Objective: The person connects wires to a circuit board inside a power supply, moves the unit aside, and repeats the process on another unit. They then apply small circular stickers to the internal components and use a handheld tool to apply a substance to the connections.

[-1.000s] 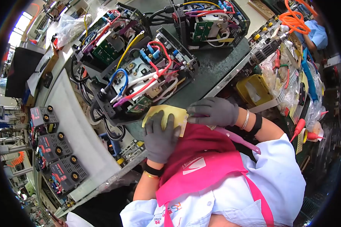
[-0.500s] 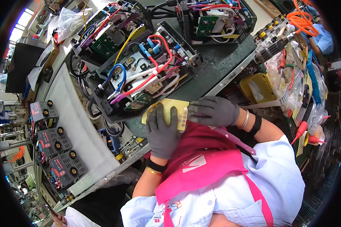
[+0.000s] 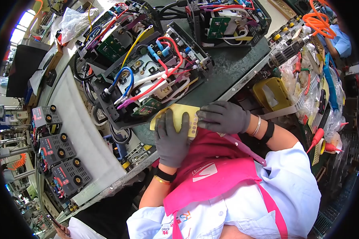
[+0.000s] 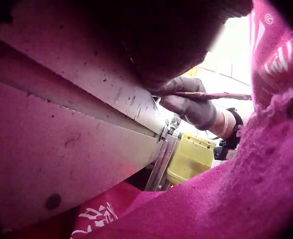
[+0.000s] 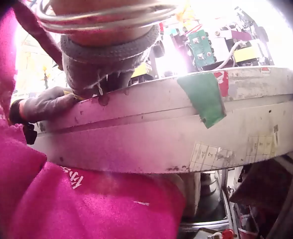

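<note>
A yellow sheet [image 3: 182, 109] with rows of small grey round dots lies at the bench's front edge, close before an opened black device [image 3: 147, 79] with coloured wires. My grey-gloved left hand [image 3: 172, 137] rests on its left part, fingers fairly straight and spread. At the sheet's right edge, my grey-gloved right hand [image 3: 223, 116] has bent fingers drawn together and pinches the edge beside the dots; its thumb is hidden. A mauve strip [image 3: 247, 149] runs from below the right hand across the pink apron. In the left wrist view it overlaps the right hand [image 4: 191, 102].
More opened devices stand behind, one at the back left [image 3: 115, 40] and one at the back right [image 3: 227, 24]. Small black boxes [image 3: 64, 147] line the left side. To the right are a yellow bin [image 3: 267, 93], a power screwdriver [image 3: 285, 53] and an orange coiled hose [image 3: 319, 24].
The sheet has tilted slightly, and grey dots on its right side have come into view. My left hand has shifted a little up and right; the last half second shows hardly any motion.
</note>
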Available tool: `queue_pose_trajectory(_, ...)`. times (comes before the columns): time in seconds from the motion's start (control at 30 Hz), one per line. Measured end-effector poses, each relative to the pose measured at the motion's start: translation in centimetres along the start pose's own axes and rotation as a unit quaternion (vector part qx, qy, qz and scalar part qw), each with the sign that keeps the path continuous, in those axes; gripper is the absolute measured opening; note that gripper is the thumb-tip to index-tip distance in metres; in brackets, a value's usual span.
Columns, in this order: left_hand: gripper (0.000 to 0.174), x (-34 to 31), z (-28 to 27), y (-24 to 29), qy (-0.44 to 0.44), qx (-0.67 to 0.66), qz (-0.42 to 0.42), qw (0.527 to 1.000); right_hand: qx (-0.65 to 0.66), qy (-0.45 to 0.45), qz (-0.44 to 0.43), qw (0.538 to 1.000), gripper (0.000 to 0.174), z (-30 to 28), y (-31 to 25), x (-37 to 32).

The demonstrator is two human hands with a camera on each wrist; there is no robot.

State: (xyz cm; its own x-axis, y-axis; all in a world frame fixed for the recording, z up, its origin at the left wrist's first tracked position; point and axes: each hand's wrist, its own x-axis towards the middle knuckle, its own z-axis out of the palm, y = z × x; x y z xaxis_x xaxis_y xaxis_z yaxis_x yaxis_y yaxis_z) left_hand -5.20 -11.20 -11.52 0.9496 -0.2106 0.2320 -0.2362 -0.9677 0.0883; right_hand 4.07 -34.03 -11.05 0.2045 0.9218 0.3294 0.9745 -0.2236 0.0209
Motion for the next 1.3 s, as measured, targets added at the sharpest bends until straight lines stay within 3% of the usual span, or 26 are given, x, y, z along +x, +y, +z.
queue_pose_trajectory(0.13, 0.051, 0.1, -0.3, 0.2, -0.013, 0.010, -0.004, 1.000, 0.014, -0.025, -0.003, 1.000, 0.049, -0.5, 0.1, 0.7)
queue_pose_trajectory(0.23, 0.054, 0.1, -0.3, 0.1, -0.029, 0.046, 0.004, 0.999, 0.157, -0.005, 0.105, 0.982, 0.030, -0.5, 1.2, 1.3)
queue_pose_trajectory(0.27, 0.055, -0.1, -0.3, 0.2, -0.032, 0.035, -0.002, 0.999, 0.295, 0.065, 0.168, 0.939, 0.027, -1.6, 1.8, 1.8)
queue_pose_trajectory(0.33, 0.057, -0.1, -0.3, 0.2, -0.016, 0.019, 0.004, 1.000, 0.522, 0.219, 0.260, 0.782, 0.023, -6.4, 4.4, 3.1)
queue_pose_trajectory(0.4, 0.059, -0.2, -0.2, 0.2, -0.009, 0.015, 0.019, 1.000, 0.560, 0.237, 0.343, 0.716, 0.019, -13.5, 8.5, 4.5)
queue_pose_trajectory(0.47, 0.057, 0.0, -0.7, 0.3, -0.009, 0.026, 0.026, 0.999, 0.537, 0.373, 0.368, 0.661, 0.020, -15.0, 13.1, 5.5)
queue_pose_trajectory(0.6, 0.052, 0.1, -0.6, 0.4, -0.002, 0.049, 0.039, 0.998, 0.532, 0.343, 0.382, 0.673, 0.020, -14.9, 18.5, 9.0)
queue_pose_trajectory(0.67, 0.051, 0.0, -0.5, 0.3, -0.004, 0.059, 0.039, 0.997, 0.505, 0.330, 0.383, 0.699, 0.018, -11.0, 21.3, 10.5)
queue_pose_trajectory(0.87, 0.051, 0.0, -0.6, 0.6, -0.023, 0.060, 0.031, 0.997, 0.413, 0.260, 0.436, 0.756, 0.012, -9.6, 22.0, 12.2)
queue_pose_trajectory(1.03, 0.053, 0.0, -0.4, 0.4, -0.017, 0.066, 0.041, 0.997, 0.318, 0.179, 0.473, 0.802, 0.018, -10.1, 21.9, 12.7)
queue_pose_trajectory(1.13, 0.053, 0.0, -0.7, 0.4, -0.022, 0.063, 0.039, 0.997, 0.238, 0.194, 0.464, 0.831, 0.020, -9.3, 22.2, 12.9)
queue_pose_trajectory(1.3, 0.050, 0.3, -1.0, 0.7, -0.005, 0.072, 0.045, 0.996, 0.228, 0.160, 0.450, 0.849, 0.023, -8.4, 23.1, 13.2)
